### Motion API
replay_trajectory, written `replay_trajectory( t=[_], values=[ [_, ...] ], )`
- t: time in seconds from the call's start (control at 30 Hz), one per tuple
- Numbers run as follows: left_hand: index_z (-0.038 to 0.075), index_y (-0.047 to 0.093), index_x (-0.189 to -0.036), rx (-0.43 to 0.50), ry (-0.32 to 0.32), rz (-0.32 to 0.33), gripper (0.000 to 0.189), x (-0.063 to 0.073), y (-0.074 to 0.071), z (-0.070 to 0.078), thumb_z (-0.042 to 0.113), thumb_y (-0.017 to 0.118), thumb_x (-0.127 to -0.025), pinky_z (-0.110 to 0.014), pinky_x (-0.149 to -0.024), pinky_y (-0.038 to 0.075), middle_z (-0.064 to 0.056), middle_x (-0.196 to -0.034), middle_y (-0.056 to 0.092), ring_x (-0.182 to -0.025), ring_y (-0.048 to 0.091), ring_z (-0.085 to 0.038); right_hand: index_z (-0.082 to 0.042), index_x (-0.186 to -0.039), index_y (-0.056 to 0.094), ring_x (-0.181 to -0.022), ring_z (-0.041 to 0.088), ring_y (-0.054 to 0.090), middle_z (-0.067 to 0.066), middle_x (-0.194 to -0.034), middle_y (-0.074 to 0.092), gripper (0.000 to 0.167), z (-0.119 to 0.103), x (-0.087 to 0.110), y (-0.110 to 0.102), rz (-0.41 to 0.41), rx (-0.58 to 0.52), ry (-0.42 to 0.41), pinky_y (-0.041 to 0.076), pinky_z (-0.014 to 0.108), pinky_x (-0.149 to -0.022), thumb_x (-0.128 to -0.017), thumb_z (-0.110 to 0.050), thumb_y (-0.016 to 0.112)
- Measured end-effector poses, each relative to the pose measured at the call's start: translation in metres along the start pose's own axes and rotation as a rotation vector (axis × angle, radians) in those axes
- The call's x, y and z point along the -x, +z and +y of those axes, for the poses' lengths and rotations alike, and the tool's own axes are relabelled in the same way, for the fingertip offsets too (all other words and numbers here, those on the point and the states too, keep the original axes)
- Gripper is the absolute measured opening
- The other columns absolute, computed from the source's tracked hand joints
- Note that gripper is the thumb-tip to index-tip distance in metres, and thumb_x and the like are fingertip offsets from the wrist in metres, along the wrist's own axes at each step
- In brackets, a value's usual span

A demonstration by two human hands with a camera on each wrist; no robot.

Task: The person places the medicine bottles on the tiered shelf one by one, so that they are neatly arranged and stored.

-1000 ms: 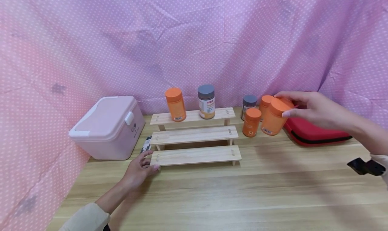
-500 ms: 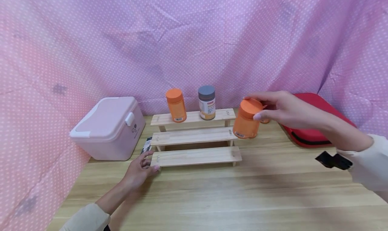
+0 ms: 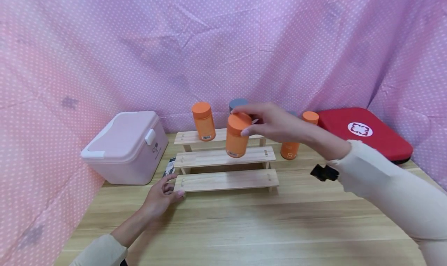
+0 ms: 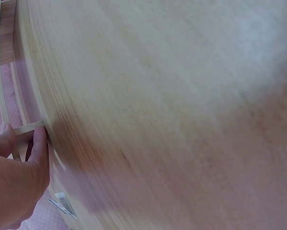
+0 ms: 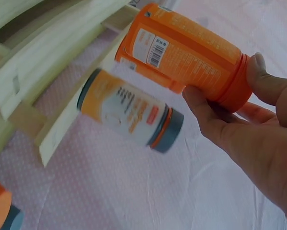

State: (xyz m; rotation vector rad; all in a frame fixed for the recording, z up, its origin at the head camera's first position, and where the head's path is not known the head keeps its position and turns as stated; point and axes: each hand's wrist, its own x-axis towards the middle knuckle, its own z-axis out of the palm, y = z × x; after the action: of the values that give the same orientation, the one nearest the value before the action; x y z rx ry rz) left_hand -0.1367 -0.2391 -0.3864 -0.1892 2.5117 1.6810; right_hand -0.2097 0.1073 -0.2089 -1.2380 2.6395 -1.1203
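At the back left of the pale wood-grain table, a pale pink plastic box stands with its lid on and a white latch on the side toward the rack. Between it and the rack lies a flat black-and-white printed item, partly hidden. The left hand grips the left end of the lowest shelf of the three-tier light wooden rack, thumb at the front corner, fingers curled round the end. On the top shelf, near its left end, an orange cylindrical bottle stands upright; to its right is a white-and-yellow jar with a grey lid, mostly covered from the head. In front of that jar, the right hand grasps an orange plastic bottle with a barcode label by its cap, between thumb and fingers, over the middle shelf; whether its base touches the wood cannot be told. Beyond the rack's right edge, a smaller orange bottle and an orange-capped bottle stand partly behind the right forearm. At the table's back right corner lies a red case with a white round emblem.
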Motion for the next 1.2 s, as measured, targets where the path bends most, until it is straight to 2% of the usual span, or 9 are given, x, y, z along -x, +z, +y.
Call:
replay_trajectory(
  t=[0.13,0.37,0.5,0.83,1.2],
  values=[
    [0.001,0.037,-0.142,0.001,-0.001,0.0,0.063,-0.001,0.0,-0.001,-0.002,0.067,-0.087,-0.025,-0.077,0.056,-0.019,-0.104,0.067,-0.091,0.068,-0.023,-0.013,-0.133,0.056,-0.093,0.017,0.061,0.004,-0.11,0.062,0.045,0.0,-0.019,0.017,-0.022,-0.003,-0.021,0.052,0.033,-0.079,-0.089,-0.012,0.069],
    [0.001,0.037,-0.142,0.006,-0.006,0.002,0.063,-0.001,0.0,0.0,-0.004,0.067,-0.086,-0.026,-0.077,0.056,-0.019,-0.104,0.067,-0.09,0.068,-0.022,-0.011,-0.135,0.053,-0.108,0.019,0.06,0.005,-0.122,0.06,0.048,0.0,-0.047,0.046,-0.069,-0.051,0.055,0.051,0.033,-0.089,-0.09,-0.014,0.069],
    [0.001,0.037,-0.142,0.001,-0.006,0.001,0.063,-0.001,0.0,0.0,-0.005,0.067,-0.086,-0.027,-0.077,0.057,-0.019,-0.104,0.067,-0.089,0.068,-0.022,-0.009,-0.133,0.054,-0.109,0.021,0.058,0.007,-0.123,0.059,0.046,0.001,-0.057,0.06,-0.075,-0.062,0.047,0.049,0.032,-0.092,-0.09,-0.013,0.069],
    [0.002,0.037,-0.142,0.007,-0.008,-0.009,0.063,-0.001,-0.001,0.001,-0.005,0.066,-0.087,-0.028,-0.077,0.057,-0.02,-0.105,0.066,-0.089,0.069,-0.025,-0.007,-0.132,0.056,-0.102,0.019,0.06,0.008,-0.117,0.063,0.051,0.009,-0.066,0.078,-0.018,-0.027,0.087,0.05,0.033,-0.091,-0.085,-0.014,0.074],
    [0.002,0.037,-0.143,0.005,-0.009,-0.014,0.063,-0.002,-0.002,0.001,-0.005,0.066,-0.087,-0.028,-0.077,0.057,-0.019,-0.105,0.066,-0.09,0.068,-0.024,-0.008,-0.137,0.053,-0.107,0.019,0.058,0.008,-0.125,0.061,0.053,0.007,-0.074,0.08,-0.059,0.041,0.11,0.048,0.03,-0.092,-0.088,-0.02,0.071]
  ],
)
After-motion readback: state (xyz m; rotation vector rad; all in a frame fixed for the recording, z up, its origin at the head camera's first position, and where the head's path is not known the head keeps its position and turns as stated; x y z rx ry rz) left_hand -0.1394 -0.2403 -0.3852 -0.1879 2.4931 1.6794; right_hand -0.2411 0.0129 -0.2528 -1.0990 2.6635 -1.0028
